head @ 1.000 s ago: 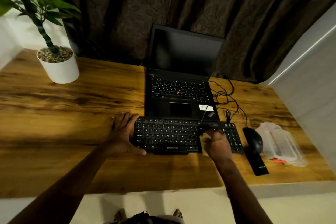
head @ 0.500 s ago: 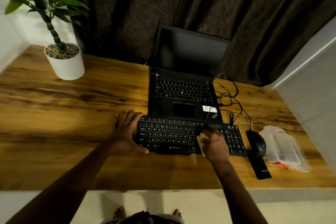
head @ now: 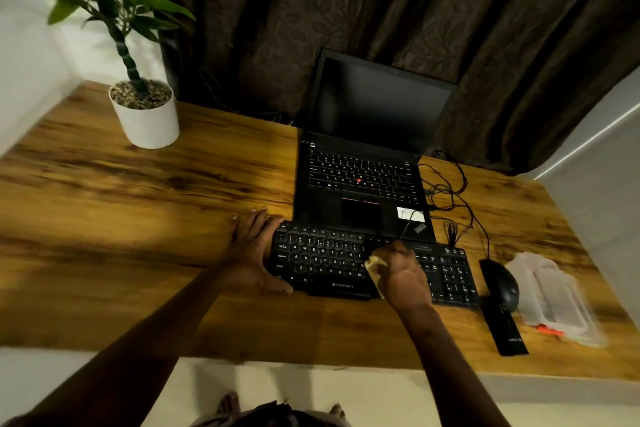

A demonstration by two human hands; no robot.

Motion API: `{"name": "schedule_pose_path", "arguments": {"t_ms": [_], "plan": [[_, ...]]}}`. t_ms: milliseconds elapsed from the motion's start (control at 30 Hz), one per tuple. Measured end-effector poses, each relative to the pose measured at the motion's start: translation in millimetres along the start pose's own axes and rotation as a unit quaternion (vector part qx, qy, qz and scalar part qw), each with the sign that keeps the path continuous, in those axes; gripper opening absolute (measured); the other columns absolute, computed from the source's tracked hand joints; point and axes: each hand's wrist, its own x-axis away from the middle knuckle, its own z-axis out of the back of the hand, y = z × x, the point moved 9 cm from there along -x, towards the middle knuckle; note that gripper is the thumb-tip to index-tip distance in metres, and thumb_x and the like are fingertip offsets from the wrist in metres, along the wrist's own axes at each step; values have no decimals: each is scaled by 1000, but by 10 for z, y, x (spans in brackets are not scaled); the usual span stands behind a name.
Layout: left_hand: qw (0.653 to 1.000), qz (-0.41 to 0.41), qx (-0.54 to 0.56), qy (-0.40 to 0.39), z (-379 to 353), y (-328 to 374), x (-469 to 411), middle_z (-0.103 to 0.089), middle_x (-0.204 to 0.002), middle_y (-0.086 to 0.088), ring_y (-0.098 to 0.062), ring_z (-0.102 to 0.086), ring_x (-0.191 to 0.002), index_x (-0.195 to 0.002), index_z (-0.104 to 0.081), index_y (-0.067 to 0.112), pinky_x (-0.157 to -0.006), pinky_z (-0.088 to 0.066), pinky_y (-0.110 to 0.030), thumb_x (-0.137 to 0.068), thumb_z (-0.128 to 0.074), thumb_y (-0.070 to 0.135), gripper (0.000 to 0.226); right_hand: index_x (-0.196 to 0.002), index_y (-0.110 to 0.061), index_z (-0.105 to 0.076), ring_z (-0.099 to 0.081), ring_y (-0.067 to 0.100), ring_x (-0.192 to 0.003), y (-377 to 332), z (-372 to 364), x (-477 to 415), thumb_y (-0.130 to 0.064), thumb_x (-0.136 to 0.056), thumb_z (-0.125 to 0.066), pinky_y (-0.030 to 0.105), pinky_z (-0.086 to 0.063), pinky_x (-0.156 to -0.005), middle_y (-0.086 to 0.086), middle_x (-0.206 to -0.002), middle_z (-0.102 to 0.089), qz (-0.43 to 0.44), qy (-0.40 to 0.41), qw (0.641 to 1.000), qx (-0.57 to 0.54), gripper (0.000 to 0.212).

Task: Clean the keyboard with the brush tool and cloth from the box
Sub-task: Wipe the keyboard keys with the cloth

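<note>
Head view: right hand (head: 403,276) clutches cloth (head: 375,267) on keyboard (head: 322,256); left hand (head: 251,250) flat alongside

keyboard (head: 329,260): black, white legends — lies flat, keys up.
cloth (head: 374,266): pale yellow, bunched — on the keyboard's middle keys.
box (head: 554,298): clear plastic, beyond the keyboard's right end.

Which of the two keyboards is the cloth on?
The separate black keyboard nearest the table edge, not the laptop's built-in one: the right hand holds the cloth on its keys; the left hand rests on its left end.
</note>
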Motion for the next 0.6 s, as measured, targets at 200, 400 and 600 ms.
{"name": "schedule_pose_path", "arguments": {"t_ms": [200,400,600], "plan": [[1000,-2,0,5,6,3,1,19,-163,3,-15,31,-145,-153,2,39,-116,22,-47,-32,-66,93,149,-123,-40,-57,-40,20,-124,-697,-73,-80,-18,-92,-63,31,-46,-95,-6,-135,-43,128,-40,990,40,38],[1000,2,-11,1,24,46,17,16,-164,0,-15,29,-146,-155,0,37,-114,25,-43,-35,-71,88,149,-117,-34,-67,-46,20,-121,-675,22,-90,-17,-91,-65,30,-44,-97,-5,-125,-54,218,-20,976,24,31],[1000,-2,0,12,23,23,2,16,-164,-1,-14,32,-143,-154,1,37,-116,20,-51,-27,-58,98,153,-106,-30,-71,-54,24,-105,-537,68,-103,-10,-85,-71,39,-51,-82,0,-110,-61,263,-1,964,-34,29]]}}
